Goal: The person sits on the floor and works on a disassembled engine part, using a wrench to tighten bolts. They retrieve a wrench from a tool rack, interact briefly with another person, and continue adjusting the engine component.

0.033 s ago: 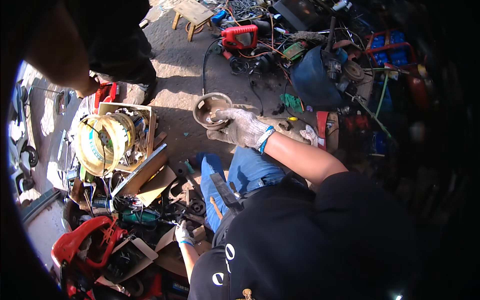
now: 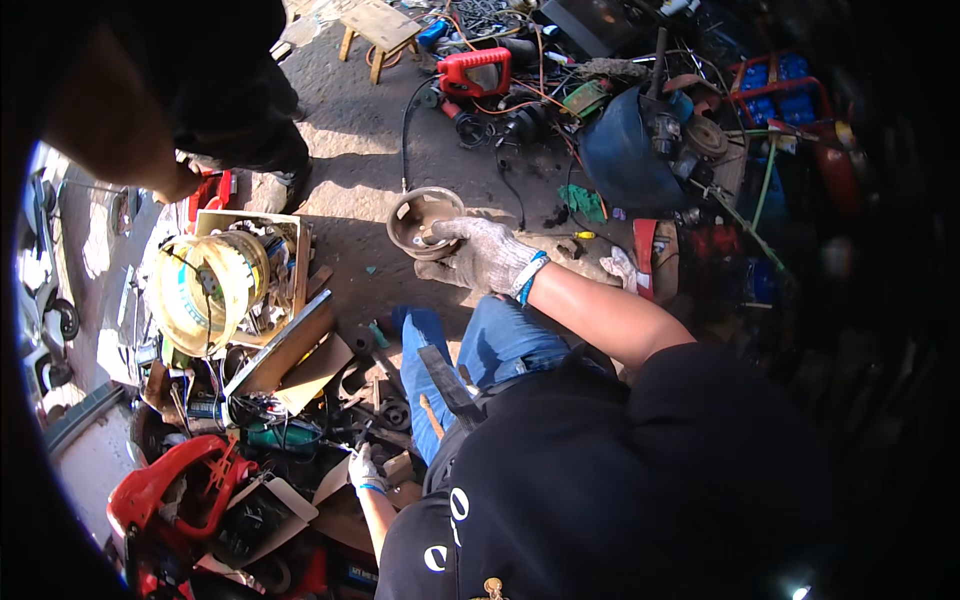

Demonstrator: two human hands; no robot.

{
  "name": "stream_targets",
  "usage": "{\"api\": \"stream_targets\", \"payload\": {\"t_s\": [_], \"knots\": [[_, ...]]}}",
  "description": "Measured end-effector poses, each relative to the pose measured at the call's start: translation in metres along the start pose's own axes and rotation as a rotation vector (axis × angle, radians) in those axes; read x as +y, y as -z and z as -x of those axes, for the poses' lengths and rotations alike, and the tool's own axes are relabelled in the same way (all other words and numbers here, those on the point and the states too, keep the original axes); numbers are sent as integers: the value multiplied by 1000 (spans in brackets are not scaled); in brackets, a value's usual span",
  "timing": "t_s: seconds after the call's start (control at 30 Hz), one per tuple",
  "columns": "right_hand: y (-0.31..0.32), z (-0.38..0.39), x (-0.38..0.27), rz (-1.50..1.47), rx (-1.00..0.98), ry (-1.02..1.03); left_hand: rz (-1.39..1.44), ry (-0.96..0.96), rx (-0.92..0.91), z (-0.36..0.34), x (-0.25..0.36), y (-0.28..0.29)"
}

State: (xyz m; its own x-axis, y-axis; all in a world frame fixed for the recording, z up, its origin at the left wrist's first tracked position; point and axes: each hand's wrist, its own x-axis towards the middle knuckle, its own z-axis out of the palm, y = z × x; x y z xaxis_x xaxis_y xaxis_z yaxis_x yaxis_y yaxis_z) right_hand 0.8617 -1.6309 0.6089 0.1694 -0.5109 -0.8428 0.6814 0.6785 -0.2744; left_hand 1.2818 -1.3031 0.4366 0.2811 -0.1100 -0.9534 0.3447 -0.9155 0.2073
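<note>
My right hand (image 2: 485, 255), in a knitted glove with a blue-edged cuff, grips the near right rim of a round, bowl-shaped metal part (image 2: 408, 220). The thumb lies inside this part, while the other fingers go beneath it. A dark hose (image 2: 405, 130) runs down to its far edge; whether they join, I cannot tell. Low on the left, my gloved left hand (image 2: 366, 468) is closed around something slim and dark that I cannot make out, close to loose parts and cardboard.
A yellowish wheel rim (image 2: 165, 295) leans by a wooden box (image 2: 300, 250) at left. Nearer lies a red plastic frame (image 2: 150, 490). Ahead are a red case (image 2: 475, 72), a small wooden stool (image 2: 378, 25) and a blue curved shell (image 2: 625, 150). Another person's hand (image 2: 180, 180) hangs at far left.
</note>
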Motion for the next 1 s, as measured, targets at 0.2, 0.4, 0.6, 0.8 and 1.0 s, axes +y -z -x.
{"api": "stream_targets", "payload": {"t_s": [0.2,0.4,0.6,0.8,1.0], "knots": [[115,19,-20,-139,23,38,-124,-26,70,40,8,-23],[278,64,3,-401,227,126,-471,-21,40,96,3,-88],[464,106,12,-788,368,170,-651,-193,19,129,20,-161],[664,222,-103,-670,287,956,-808,-426,19,159,58,-210],[680,258,-160,-328,351,997,-595,-382,-104,142,33,-193]]}}
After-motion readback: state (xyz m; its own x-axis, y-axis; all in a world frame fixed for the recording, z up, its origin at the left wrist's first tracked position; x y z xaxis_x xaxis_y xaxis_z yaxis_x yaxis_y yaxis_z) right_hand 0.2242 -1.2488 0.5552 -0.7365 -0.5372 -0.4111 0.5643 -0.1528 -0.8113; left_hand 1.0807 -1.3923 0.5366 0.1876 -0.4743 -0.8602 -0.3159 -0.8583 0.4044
